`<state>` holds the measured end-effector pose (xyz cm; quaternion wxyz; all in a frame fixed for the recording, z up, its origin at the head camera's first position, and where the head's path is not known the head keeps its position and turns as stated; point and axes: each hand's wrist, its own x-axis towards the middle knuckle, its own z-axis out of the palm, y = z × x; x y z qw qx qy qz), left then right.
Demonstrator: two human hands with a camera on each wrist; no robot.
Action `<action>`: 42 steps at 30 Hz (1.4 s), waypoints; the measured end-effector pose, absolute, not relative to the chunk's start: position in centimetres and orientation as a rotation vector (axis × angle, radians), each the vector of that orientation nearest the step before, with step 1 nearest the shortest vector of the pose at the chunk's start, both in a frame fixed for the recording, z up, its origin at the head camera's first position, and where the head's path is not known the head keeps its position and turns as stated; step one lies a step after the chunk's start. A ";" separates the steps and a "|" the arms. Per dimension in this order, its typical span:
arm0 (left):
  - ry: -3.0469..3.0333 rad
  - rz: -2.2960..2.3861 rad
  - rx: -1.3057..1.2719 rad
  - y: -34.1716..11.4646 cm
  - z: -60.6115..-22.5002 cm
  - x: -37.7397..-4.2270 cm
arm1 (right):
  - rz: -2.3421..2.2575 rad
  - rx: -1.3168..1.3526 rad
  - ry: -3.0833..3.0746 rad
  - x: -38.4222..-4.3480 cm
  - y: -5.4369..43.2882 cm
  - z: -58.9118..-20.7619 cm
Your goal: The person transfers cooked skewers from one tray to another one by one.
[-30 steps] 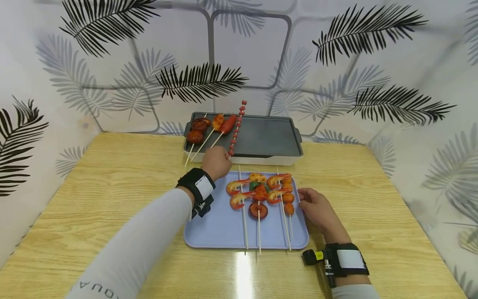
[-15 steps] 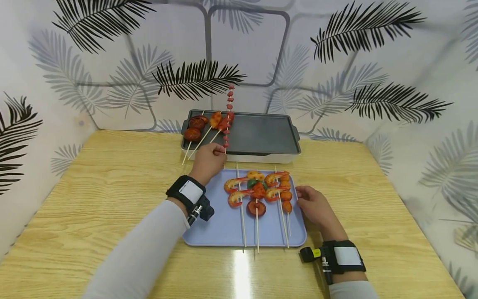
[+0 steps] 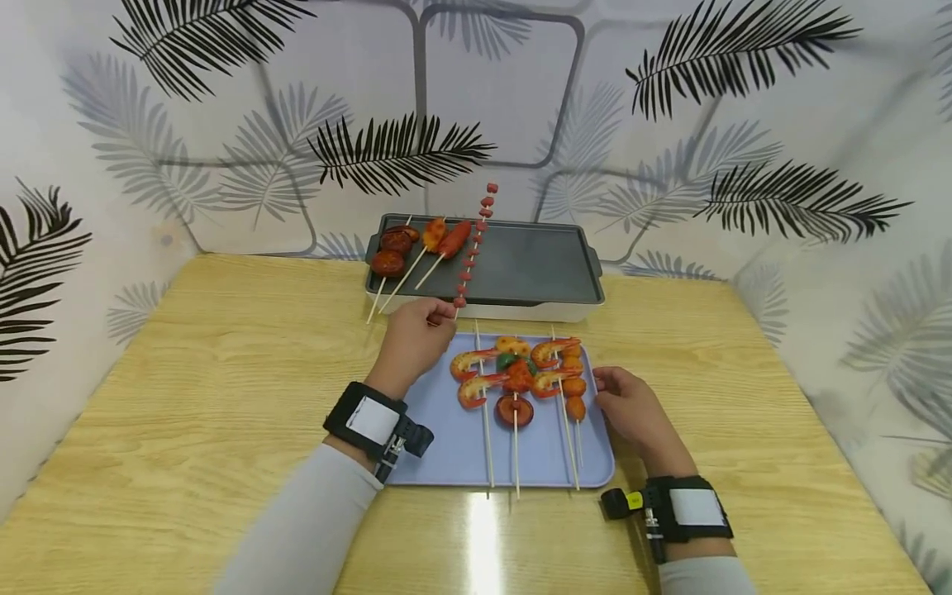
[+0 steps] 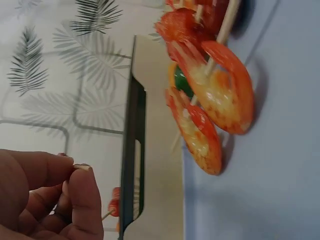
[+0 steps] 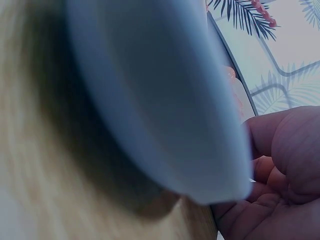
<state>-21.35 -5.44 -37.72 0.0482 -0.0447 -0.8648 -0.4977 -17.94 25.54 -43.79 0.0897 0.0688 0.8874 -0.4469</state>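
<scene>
My left hand (image 3: pixel 413 340) pinches the bare end of a skewer (image 3: pixel 481 226) threaded with small red pieces, its stick tip (image 4: pixel 82 167) showing between thumb and finger in the left wrist view. The skewer points up and away, overlapping the grill pan (image 3: pixel 535 263) in the head view. My right hand (image 3: pixel 630 405) grips the right edge of a pale blue tray (image 3: pixel 446 450); the right wrist view shows the tray rim (image 5: pixel 215 150) close up. On the tray lie prawn skewers (image 3: pixel 473 391), a mixed skewer with a round brown slice (image 3: pixel 515 411), and one with orange balls (image 3: pixel 575 408).
Behind the tray, the dark grill pan stands on a white base (image 3: pixel 554 311). Several skewers lie at its left end, with brown pieces (image 3: pixel 387 264), a yellow-orange piece (image 3: pixel 434 235) and a red sausage-like piece (image 3: pixel 455 239). A leaf-patterned backdrop (image 3: pixel 498 91) rises behind the wooden table (image 3: pixel 223 397).
The red-piece skewer in my left hand swung left and more upright, then tilted back right. The left wrist has turned and shifted left. My right hand stays at the tray's edge.
</scene>
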 end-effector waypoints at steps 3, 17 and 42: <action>-2.623 -1.549 -0.143 -5.4 -37.4 -20.4 | -1.322 0.203 2.643 -17.9 25.6 -43.7; -2.657 -1.659 0.017 -6.2 -36.2 -16.5 | -1.315 0.177 2.655 -18.0 25.4 -43.5; -2.989 -1.562 -0.054 -6.8 -38.5 -11.9 | -1.308 0.181 2.659 -18.2 25.6 -43.9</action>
